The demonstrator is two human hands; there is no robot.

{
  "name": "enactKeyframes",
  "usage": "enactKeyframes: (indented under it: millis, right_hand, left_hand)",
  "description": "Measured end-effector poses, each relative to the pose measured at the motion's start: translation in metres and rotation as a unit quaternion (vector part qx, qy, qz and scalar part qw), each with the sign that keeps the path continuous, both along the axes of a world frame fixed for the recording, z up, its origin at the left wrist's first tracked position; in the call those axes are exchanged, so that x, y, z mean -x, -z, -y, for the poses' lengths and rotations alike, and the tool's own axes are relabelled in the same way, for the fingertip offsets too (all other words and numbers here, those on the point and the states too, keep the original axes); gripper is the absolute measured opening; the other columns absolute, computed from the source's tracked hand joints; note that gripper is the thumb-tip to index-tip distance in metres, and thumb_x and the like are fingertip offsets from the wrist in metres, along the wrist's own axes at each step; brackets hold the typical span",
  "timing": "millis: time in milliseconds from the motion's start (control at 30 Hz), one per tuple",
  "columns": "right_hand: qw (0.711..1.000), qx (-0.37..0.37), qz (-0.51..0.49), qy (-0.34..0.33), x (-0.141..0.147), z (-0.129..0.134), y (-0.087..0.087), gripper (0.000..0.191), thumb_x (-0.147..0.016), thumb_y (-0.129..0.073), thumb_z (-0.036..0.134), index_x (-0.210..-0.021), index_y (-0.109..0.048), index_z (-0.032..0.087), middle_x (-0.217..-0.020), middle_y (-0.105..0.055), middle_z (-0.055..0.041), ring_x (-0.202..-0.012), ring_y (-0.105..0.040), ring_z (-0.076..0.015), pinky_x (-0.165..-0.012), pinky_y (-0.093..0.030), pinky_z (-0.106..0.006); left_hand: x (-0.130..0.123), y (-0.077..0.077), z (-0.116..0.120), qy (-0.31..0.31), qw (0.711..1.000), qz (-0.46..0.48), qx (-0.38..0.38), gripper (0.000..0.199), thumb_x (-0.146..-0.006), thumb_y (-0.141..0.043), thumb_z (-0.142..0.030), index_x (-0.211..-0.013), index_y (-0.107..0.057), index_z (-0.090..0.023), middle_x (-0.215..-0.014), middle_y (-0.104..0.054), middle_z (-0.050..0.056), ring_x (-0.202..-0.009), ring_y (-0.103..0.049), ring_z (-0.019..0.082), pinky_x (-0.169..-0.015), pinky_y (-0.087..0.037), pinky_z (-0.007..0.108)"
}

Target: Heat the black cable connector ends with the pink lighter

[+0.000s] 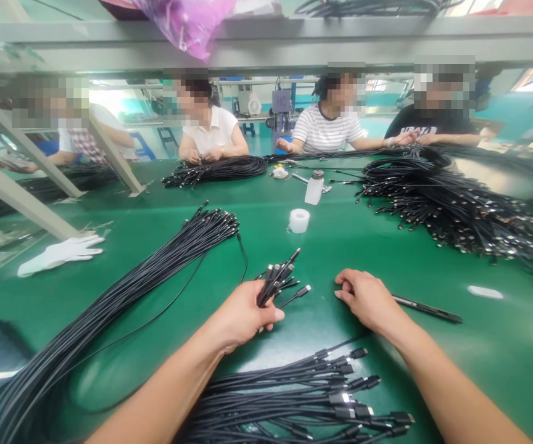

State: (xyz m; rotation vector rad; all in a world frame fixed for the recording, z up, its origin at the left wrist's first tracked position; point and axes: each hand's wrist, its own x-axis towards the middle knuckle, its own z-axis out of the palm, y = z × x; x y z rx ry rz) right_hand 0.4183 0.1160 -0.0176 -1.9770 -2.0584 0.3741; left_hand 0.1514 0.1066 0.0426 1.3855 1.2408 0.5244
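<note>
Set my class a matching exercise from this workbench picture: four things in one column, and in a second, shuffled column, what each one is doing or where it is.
Things:
1. Left hand
2. Right hand
3. White glove
4. Tape roll

Places or states:
A. Standing near a bottle
B. Gripping cable plugs
C. Lying at the left of the green mat
D. Open, beside a black pen

Pairs: 1-B, 2-D, 3-C, 4-A

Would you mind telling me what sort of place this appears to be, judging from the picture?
This looks like a cable assembly workshop, probably in a factory: workers sit along a long green-topped workbench, large bundles of black connector-ended cables lie heaped on it, and a white work glove lies nearby.
</note>
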Motion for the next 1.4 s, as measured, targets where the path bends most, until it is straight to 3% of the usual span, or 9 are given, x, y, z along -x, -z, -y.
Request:
enactKeyframes:
  millis: [133, 300, 500, 733, 833, 900, 1033, 1233, 1400]
  right_hand:
    - [0.997, -0.055, 0.051, 0.029, -0.005, -0.002, 0.004, 0.026, -0.083, -0.065, 0.025, -0.108, -0.065, 0.017, -0.1, -0.063, -0.0113, -0.091, -0.06, -0.0254, -0.077, -0.04, -0.033]
    - [0.993, -0.009, 0.11, 0.049, -0.014, -0.005, 0.005, 0.017, -0.089, -0.059, 0.033, -0.097, -0.069, 0.021, -0.091, -0.066, -0.0097, -0.088, -0.06, -0.0278, -0.072, -0.037, -0.034]
    - [0.99, -0.018, 0.141, -0.005, -0.001, -0.001, 0.002, 0.027, -0.098, -0.043, 0.032, -0.094, -0.064, 0.015, -0.09, -0.065, -0.0133, -0.084, -0.06, -0.0266, -0.071, -0.036, -0.034]
    - [0.995, -0.031, 0.08, -0.047, 0.012, 0.005, -0.001, 0.031, -0.101, -0.031, 0.024, -0.087, -0.058, 0.014, -0.087, -0.063, -0.0147, -0.083, -0.059, -0.0255, -0.078, -0.039, -0.036]
    - [0.996, -0.016, -0.066, -0.049, 0.022, 0.01, -0.005, 0.028, -0.101, -0.031, 0.029, -0.092, -0.054, 0.017, -0.084, -0.064, -0.0107, -0.078, -0.06, -0.0219, -0.074, -0.043, -0.033]
    - [0.961, 0.033, -0.273, -0.044, 0.032, 0.015, -0.009, 0.028, -0.101, -0.032, 0.039, -0.096, -0.051, 0.019, -0.077, -0.063, -0.0054, -0.065, -0.059, -0.0174, -0.063, -0.045, -0.03]
    - [0.817, 0.15, -0.557, -0.01, 0.055, 0.024, -0.014, 0.037, -0.092, -0.049, 0.056, -0.094, -0.053, 0.019, -0.071, -0.059, 0.0004, -0.049, -0.047, -0.0093, -0.042, -0.033, -0.02]
    - [0.685, 0.259, -0.679, 0.049, 0.07, 0.028, -0.012, 0.047, -0.084, -0.06, 0.058, -0.084, -0.065, 0.011, -0.055, -0.054, 0.0005, -0.042, -0.039, -0.0065, -0.037, -0.021, -0.019]
    - [0.652, 0.288, -0.696, 0.081, 0.073, 0.024, -0.012, 0.036, -0.085, -0.056, 0.046, -0.075, -0.062, 0.012, -0.047, -0.046, 0.004, -0.038, -0.032, -0.0052, -0.036, -0.015, -0.018]
  left_hand:
    - [0.0, -0.002, 0.001, -0.001, 1.0, -0.012, -0.001, 0.024, -0.067, -0.068, -0.018, -0.067, -0.044, -0.018, -0.055, -0.054, -0.005, -0.052, -0.051, 0.01, -0.052, -0.036, 0.022]
    - [0.0, 0.001, 0.0, 0.002, 1.0, 0.012, 0.01, 0.027, -0.068, -0.069, -0.021, -0.067, -0.042, -0.019, -0.056, -0.052, -0.006, -0.052, -0.052, 0.009, -0.051, -0.037, 0.022]
    - [0.0, 0.011, -0.002, -0.003, 0.999, 0.029, 0.035, 0.028, -0.07, -0.068, -0.025, -0.07, -0.04, -0.019, -0.056, -0.048, -0.007, -0.05, -0.054, 0.01, -0.046, -0.037, 0.022]
    - [-0.002, 0.011, -0.004, -0.009, 0.999, 0.014, 0.03, 0.031, -0.069, -0.07, -0.026, -0.069, -0.04, -0.02, -0.055, -0.047, -0.007, -0.049, -0.054, 0.01, -0.045, -0.037, 0.021]
    - [-0.002, 0.011, -0.004, -0.01, 1.0, 0.012, 0.02, 0.031, -0.068, -0.07, -0.027, -0.068, -0.04, -0.02, -0.054, -0.048, -0.007, -0.048, -0.054, 0.01, -0.045, -0.038, 0.022]
    - [-0.003, 0.011, -0.004, -0.011, 1.0, 0.007, 0.011, 0.03, -0.069, -0.07, -0.028, -0.069, -0.041, -0.02, -0.054, -0.048, -0.007, -0.048, -0.053, 0.01, -0.046, -0.038, 0.022]
    - [-0.003, 0.01, -0.004, -0.02, 1.0, -0.008, -0.008, 0.027, -0.071, -0.068, -0.029, -0.069, -0.043, -0.019, -0.053, -0.049, -0.007, -0.049, -0.052, 0.01, -0.047, -0.037, 0.022]
    - [-0.003, 0.011, -0.004, -0.024, 0.999, -0.018, -0.021, 0.03, -0.071, -0.069, -0.032, -0.066, -0.042, -0.02, -0.053, -0.047, -0.007, -0.051, -0.052, 0.011, -0.05, -0.038, 0.022]
    - [-0.004, 0.007, -0.002, -0.025, 0.999, -0.018, -0.029, 0.03, -0.07, -0.068, -0.03, -0.065, -0.041, -0.02, -0.053, -0.044, -0.008, -0.05, -0.051, 0.01, -0.051, -0.038, 0.022]
